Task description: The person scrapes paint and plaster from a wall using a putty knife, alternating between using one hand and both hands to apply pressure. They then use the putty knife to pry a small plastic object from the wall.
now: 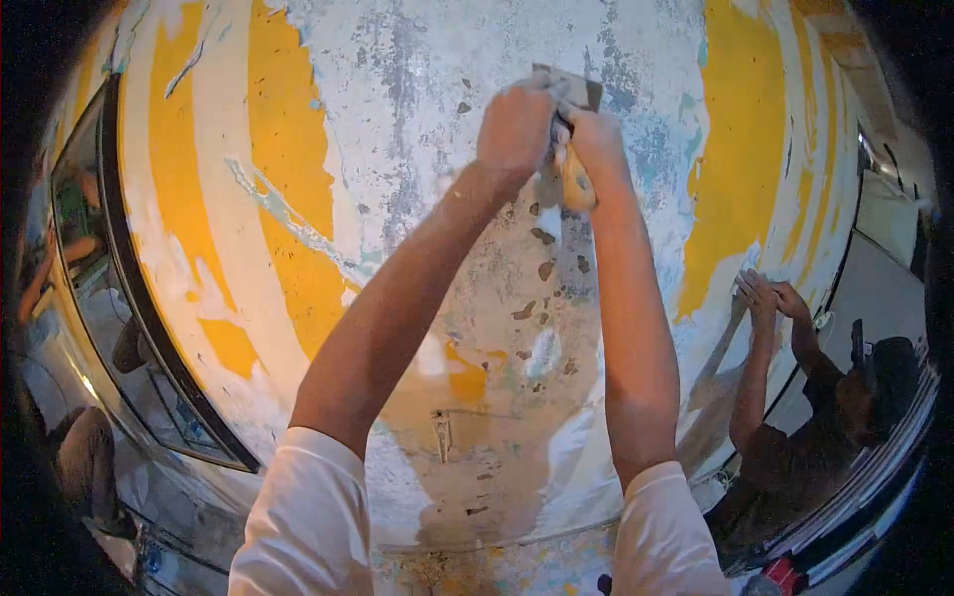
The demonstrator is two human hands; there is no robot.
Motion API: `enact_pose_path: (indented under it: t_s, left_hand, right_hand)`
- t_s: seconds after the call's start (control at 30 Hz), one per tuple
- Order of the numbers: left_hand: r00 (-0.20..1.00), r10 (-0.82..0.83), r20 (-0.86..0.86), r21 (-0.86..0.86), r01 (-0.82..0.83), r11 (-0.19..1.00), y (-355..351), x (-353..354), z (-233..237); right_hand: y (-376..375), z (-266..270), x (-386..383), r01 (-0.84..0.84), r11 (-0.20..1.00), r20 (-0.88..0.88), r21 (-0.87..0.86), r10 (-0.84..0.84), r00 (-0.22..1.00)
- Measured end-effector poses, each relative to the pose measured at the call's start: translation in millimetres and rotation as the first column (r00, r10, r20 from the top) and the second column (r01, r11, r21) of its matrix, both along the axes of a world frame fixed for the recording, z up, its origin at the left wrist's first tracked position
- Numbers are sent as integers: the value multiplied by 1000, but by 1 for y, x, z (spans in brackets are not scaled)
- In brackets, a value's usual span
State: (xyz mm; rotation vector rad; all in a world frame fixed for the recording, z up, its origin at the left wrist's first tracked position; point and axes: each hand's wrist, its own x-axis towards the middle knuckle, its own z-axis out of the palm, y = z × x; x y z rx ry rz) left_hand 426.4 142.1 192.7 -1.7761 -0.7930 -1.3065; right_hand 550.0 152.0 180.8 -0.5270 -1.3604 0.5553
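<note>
Peeling wall (397, 109) ahead, my left hand (519, 129) and right hand (598, 144) clamp a scraper (577, 187), blade (592, 96) above my fingers, handle hanging below, nearer the right.

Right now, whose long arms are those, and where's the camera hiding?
There's no robot here: these are a person's own bare arms, in white sleeves. The camera is worn on that person's head, looking forward and down, so we see roughly what they see. The left hand and right hand hold a flat-bladed scraper up at a wall. The wall has yellow and pale stripes, with a big patchy, worn part in the middle. To the right, another person also has both hands raised near it.
</note>
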Motion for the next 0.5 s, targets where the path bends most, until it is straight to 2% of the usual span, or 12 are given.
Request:
enact_pose_path:
  t_s: [0.03, 0.1, 0.2, 0.23, 0.3, 0.33, 0.37, 0.4, 0.5]
  left_hand:
    - [1000, -4, 6, 16, 4, 1000, 2, 2, -10]
    - [999, 19, -43, 64, -16, 998, 5, -1, -20]
    - [997, 43, -65, 98, -36, 995, 10, -3, -4]
    - [995, 71, -77, 57, -67, 996, 6, -2, 3]
    - [988, 122, -96, -14, -124, 992, 1, -1, 22]
    - [994, 83, -66, 11, -83, 997, 4, 1, 19]
    - [998, 44, -39, 37, -43, 998, 6, 4, 15]
    - [1000, 7, -13, 67, -6, 998, 10, 6, 10]
    - [999, 32, 18, 114, -34, 993, 13, 7, -16]
  right_hand:
    - [-8, -6, -3, 20, 998, -3, 56, -20, 1000]
    - [-18, -15, 1, -39, 999, 22, -27, 40, 999]
    - [0, 4, 7, -123, 990, 5, -66, 123, 992]
    - [4, 9, 9, -146, 986, -15, -78, 145, 989]
    - [-1, 25, 18, -279, 949, -84, -148, 269, 959]
    - [-5, 29, 21, -344, 921, -118, -185, 327, 938]
    - [-6, 26, 23, -256, 955, 7, -148, 260, 966]
    - [-7, 20, 25, -242, 958, 17, -152, 247, 969]
    - [-13, -3, 18, -234, 962, 35, -144, 241, 970]
